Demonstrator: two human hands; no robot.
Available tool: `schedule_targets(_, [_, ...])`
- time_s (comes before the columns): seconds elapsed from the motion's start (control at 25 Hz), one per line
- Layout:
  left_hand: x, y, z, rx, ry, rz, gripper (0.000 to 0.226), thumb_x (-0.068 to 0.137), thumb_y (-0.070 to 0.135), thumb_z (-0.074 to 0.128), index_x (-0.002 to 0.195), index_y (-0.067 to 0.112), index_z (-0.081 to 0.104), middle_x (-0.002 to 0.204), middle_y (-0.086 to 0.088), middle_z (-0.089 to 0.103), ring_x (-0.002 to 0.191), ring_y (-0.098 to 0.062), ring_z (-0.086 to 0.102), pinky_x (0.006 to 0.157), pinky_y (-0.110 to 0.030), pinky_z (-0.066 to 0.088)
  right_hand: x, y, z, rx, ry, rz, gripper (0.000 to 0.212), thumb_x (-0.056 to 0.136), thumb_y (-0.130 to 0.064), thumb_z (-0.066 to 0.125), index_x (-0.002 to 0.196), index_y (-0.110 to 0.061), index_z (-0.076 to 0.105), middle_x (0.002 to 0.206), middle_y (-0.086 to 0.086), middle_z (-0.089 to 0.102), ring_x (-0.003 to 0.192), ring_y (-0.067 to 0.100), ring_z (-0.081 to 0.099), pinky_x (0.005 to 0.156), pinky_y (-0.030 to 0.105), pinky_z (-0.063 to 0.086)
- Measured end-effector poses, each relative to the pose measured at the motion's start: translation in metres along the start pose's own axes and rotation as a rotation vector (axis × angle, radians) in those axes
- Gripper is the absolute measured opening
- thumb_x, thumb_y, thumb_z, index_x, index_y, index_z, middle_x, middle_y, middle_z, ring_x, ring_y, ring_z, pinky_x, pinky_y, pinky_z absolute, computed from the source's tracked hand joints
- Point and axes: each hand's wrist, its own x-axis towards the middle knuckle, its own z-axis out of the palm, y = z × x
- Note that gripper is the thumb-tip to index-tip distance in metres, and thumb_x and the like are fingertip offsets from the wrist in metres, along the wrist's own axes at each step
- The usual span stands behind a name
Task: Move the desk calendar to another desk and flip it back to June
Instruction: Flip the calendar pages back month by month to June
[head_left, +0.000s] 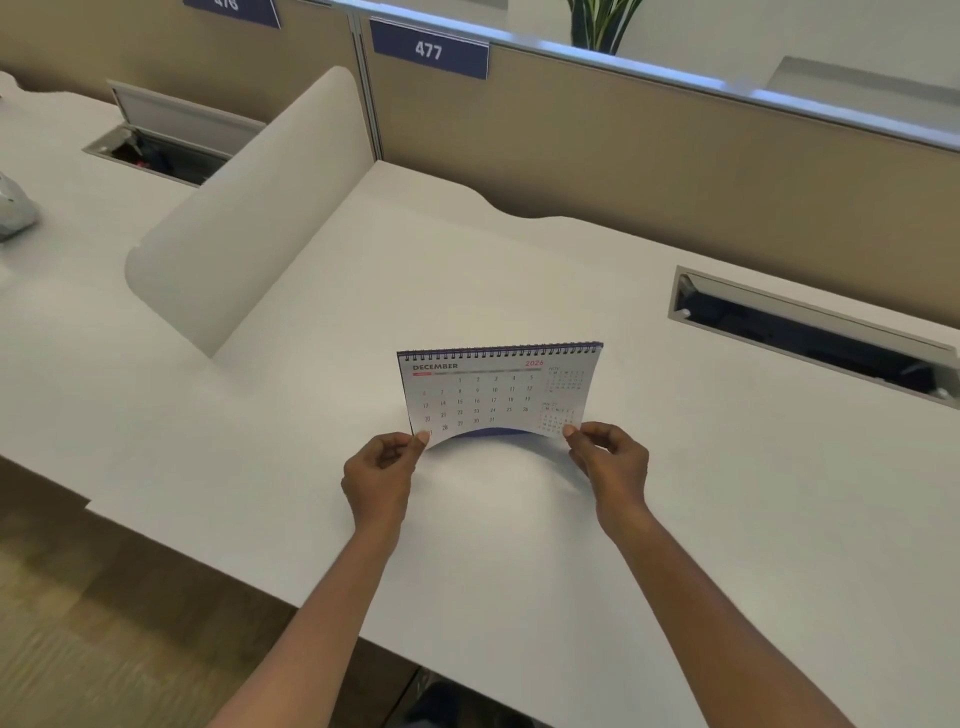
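Observation:
A spiral-bound desk calendar (496, 392) stands on the white desk (519, 270) in the middle of the head view, its front page reading DECEMBER 2026. My left hand (382, 475) pinches the lower left corner of that page. My right hand (610, 460) pinches the lower right corner. The page bows upward between the two hands, and a dark blue base shows under its lifted bottom edge.
A white curved divider (249, 208) separates this desk from the one on the left. An open cable slot (810, 338) lies at the right, another cable box (166, 140) at the far left. A beige partition bears a sign 477 (430, 49). The desk's front edge runs near my forearms.

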Motion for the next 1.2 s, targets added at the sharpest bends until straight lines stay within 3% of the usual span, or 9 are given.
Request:
schedule_targets(0.2, [-0.003, 0.006, -0.006, -0.09, -0.096, -0.032, 0.025, 0.073, 0.023, 0.095, 0.084, 0.01, 0.077, 0.076, -0.004, 0.08, 0.066, -0.015, 0.074, 0.09, -0.052, 0.063, -0.008, -0.002, 0.005, 0.104, 0.01, 0.023, 0.02, 0.081, -0.006, 0.086, 0.095, -0.006, 0.072, 0.094, 0.014, 0.077, 0.089, 0.027, 0.074, 0.087, 0.036, 0.062])
schedule_targets(0.52, [-0.005, 0.006, -0.014, -0.091, -0.142, 0.001, 0.021, 0.073, 0.017, 0.094, 0.085, 0.01, 0.078, 0.081, -0.007, 0.083, 0.084, -0.027, 0.082, 0.087, -0.042, 0.065, -0.011, 0.003, -0.002, 0.025, 0.093, -0.047, 0.014, 0.083, -0.008, 0.084, 0.091, -0.015, 0.074, 0.085, 0.005, 0.082, 0.074, 0.017, 0.079, 0.083, 0.034, 0.062])
schedule_targets(0.64, [-0.008, 0.006, -0.016, -0.052, -0.165, 0.031, 0.019, 0.075, 0.021, 0.093, 0.085, 0.013, 0.079, 0.084, -0.001, 0.084, 0.087, -0.022, 0.081, 0.09, -0.042, 0.063, -0.011, 0.004, -0.004, -0.029, 0.105, -0.098, 0.015, 0.087, -0.003, 0.076, 0.086, -0.018, 0.076, 0.09, 0.007, 0.08, 0.069, 0.007, 0.074, 0.085, 0.038, 0.062])
schedule_targets(0.72, [-0.011, 0.006, -0.019, -0.001, -0.165, 0.063, 0.019, 0.074, 0.028, 0.094, 0.084, 0.019, 0.08, 0.088, 0.008, 0.083, 0.092, -0.01, 0.078, 0.089, -0.036, 0.061, -0.012, 0.004, -0.007, -0.051, 0.088, -0.087, 0.014, 0.089, -0.002, 0.073, 0.089, -0.015, 0.077, 0.091, 0.003, 0.078, 0.068, 0.002, 0.073, 0.089, 0.042, 0.061])
schedule_targets(0.8, [-0.01, 0.006, -0.023, 0.003, -0.179, 0.071, 0.02, 0.075, 0.026, 0.093, 0.086, 0.019, 0.078, 0.09, 0.008, 0.083, 0.095, -0.01, 0.077, 0.087, -0.034, 0.06, -0.012, 0.004, -0.009, -0.046, 0.056, -0.062, 0.013, 0.091, -0.001, 0.07, 0.096, -0.012, 0.077, 0.096, 0.004, 0.078, 0.075, 0.004, 0.074, 0.093, 0.044, 0.061])
schedule_targets(0.92, [-0.012, 0.008, -0.028, -0.143, -0.288, 0.024, 0.02, 0.084, 0.006, 0.084, 0.1, 0.011, 0.071, 0.096, -0.001, 0.084, 0.1, -0.029, 0.078, 0.079, -0.033, 0.064, -0.015, 0.002, -0.011, -0.009, 0.02, -0.041, 0.012, 0.095, -0.004, 0.067, 0.103, -0.011, 0.074, 0.105, 0.009, 0.077, 0.096, 0.019, 0.073, 0.096, 0.045, 0.06])
schedule_targets(1.0, [-0.015, 0.014, -0.032, -0.262, -0.35, -0.025, 0.027, 0.089, -0.001, 0.076, 0.11, 0.014, 0.066, 0.104, -0.005, 0.083, 0.103, -0.03, 0.078, 0.075, -0.032, 0.064, -0.016, -0.002, -0.013, 0.042, 0.018, -0.017, 0.011, 0.097, -0.01, 0.067, 0.107, -0.011, 0.072, 0.109, 0.009, 0.076, 0.103, 0.024, 0.071, 0.096, 0.045, 0.059])
schedule_targets(1.2, [-0.019, 0.037, -0.04, -0.441, -0.482, -0.097, 0.023, 0.1, 0.018, 0.066, 0.123, 0.02, 0.065, 0.11, -0.013, 0.081, 0.089, -0.025, 0.078, 0.069, -0.035, 0.063, -0.022, -0.024, -0.031, 0.244, -0.074, 0.105, 0.011, 0.099, -0.014, 0.066, 0.107, -0.011, 0.071, 0.105, 0.015, 0.078, 0.088, 0.025, 0.072, 0.072, 0.033, 0.058])
